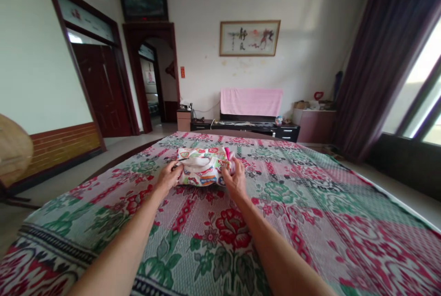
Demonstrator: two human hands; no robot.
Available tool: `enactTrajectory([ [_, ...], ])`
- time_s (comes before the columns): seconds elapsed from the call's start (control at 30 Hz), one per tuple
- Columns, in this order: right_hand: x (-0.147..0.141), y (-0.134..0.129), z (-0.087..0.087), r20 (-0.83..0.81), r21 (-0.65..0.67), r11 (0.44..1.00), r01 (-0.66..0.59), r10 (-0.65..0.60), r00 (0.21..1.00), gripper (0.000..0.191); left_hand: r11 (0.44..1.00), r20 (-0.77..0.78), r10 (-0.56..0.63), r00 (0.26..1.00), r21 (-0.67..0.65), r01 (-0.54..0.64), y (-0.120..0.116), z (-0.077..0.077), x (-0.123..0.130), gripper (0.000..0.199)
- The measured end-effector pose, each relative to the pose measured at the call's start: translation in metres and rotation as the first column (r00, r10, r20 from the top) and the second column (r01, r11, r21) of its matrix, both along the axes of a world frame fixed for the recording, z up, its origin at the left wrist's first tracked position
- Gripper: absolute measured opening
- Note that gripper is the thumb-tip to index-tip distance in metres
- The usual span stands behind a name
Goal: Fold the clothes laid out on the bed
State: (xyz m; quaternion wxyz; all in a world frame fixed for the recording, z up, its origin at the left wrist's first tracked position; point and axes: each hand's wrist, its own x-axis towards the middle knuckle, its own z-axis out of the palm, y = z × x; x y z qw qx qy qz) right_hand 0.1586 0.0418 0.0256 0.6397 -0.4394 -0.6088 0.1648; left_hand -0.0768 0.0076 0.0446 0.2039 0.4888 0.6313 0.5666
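1. Nearest the camera, taking the packet as dial centre and 12 o'clock as straight ahead: left forearm [117,245] slanting in from 7 o'clock, right forearm [275,245] from 5, both over a flowered cloth [193,277] in pink, white, green and red.
2. Toward 9 and 10 o'clock, a fair stretch of bare cloth, then a slanting edge with a dark table rim [120,156] showing past it.
3. At 12 o'clock, only a short strip of cloth before the far edge; beyond, around 1 o'clock, a dark low cabinet [289,133] and a pink drape [251,101].
4. From 2 round to 5 o'clock, the widest free room, out to a long oblique edge, with a purple curtain [365,66] beyond.
5. On the far half of the cloth, between both hands: the packet [196,179], broad face up, long axis from 9 to 3 o'clock, crosswise to the camera.
6. Soft-looking and slightly puffed; white, printed in red, green, orange and blue, with a long pale patch across the top. Bright pink at the 2 o'clock corner; cannot tell whether part of it.
7. Gripping the left end, left hand [167,177], at 8 to 9 o'clock; gripping the opposite end, right hand [236,179], at 3 to 4, fingers partly hidden.
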Motion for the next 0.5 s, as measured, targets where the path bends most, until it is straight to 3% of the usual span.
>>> enactTrajectory([
  [0.07, 0.007, -0.005, -0.001, 0.152, 0.085, 0.995, 0.053, -0.066, 0.986, 0.045, 0.997, -0.169, 0.079, 0.982, 0.029, -0.075, 0.003, -0.004, 0.000, 0.040],
  [0.13, 0.012, -0.012, 0.001, 0.293, 0.150, 0.988, 0.024, -0.067, 0.954, 0.036, 0.982, -0.351, 0.182, 0.918, 0.118, -0.149, 0.006, -0.001, 0.000, 0.032],
  [0.23, 0.015, -0.020, 0.008, 0.391, 0.170, 0.985, 0.024, -0.089, 0.916, 0.021, 0.943, -0.523, 0.310, 0.794, 0.271, -0.190, 0.004, 0.016, 0.002, 0.029],
  [0.33, 0.016, -0.019, 0.019, 0.349, 0.105, 0.991, 0.083, -0.115, 0.930, 0.018, 0.907, -0.576, 0.396, 0.715, 0.366, -0.208, -0.006, 0.041, 0.011, 0.032],
  [0.4, 0.017, -0.018, 0.028, 0.252, 0.016, 0.998, 0.069, -0.071, 0.965, 0.023, 0.905, -0.585, 0.394, 0.708, 0.383, -0.187, -0.014, 0.056, 0.023, 0.035],
  [0.5, 0.016, -0.016, 0.038, 0.106, -0.062, 0.995, -0.077, 0.083, 0.991, 0.028, 0.970, -0.621, 0.166, 0.766, 0.241, -0.015, -0.022, 0.071, 0.042, 0.036],
])
